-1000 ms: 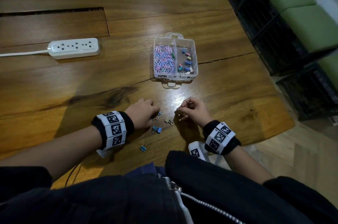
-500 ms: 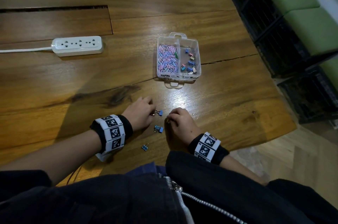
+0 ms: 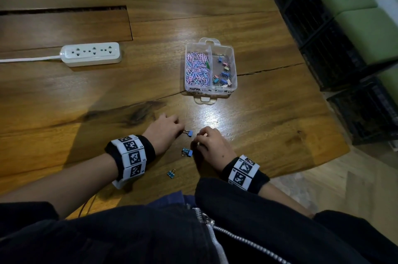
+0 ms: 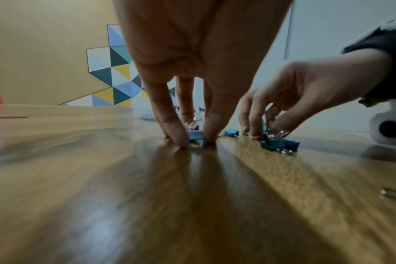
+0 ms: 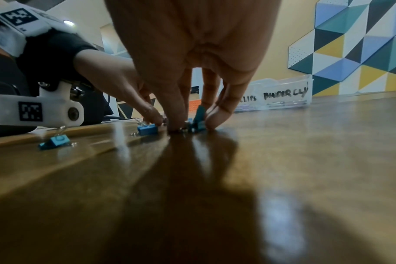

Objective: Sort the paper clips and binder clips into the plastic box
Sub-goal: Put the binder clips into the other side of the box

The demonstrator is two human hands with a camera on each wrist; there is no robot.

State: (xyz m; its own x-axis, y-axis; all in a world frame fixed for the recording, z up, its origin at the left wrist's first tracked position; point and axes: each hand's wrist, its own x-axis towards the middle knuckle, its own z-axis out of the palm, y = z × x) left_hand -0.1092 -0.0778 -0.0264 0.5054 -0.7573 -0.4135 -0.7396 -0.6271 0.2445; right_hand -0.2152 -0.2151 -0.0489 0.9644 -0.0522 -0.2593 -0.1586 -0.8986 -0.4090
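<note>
Near the table's (image 3: pixel 64 95) front edge, the left hand (image 3: pixel 164 134) pinches a blue binder clip (image 3: pixel 189 133) against the wood, its wire handles pointing left toward the fingers. The right hand (image 3: pixel 212 145) pinches a teal binder clip (image 5: pixel 198 121). A third clip (image 3: pixel 171 173) lies closer to the edge. The plastic box (image 3: pixel 233 65) sits farther in, its long axis running front to back.

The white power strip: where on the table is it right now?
In the head view, the power strip lies on the table's far left, left of the plastic box.
</note>
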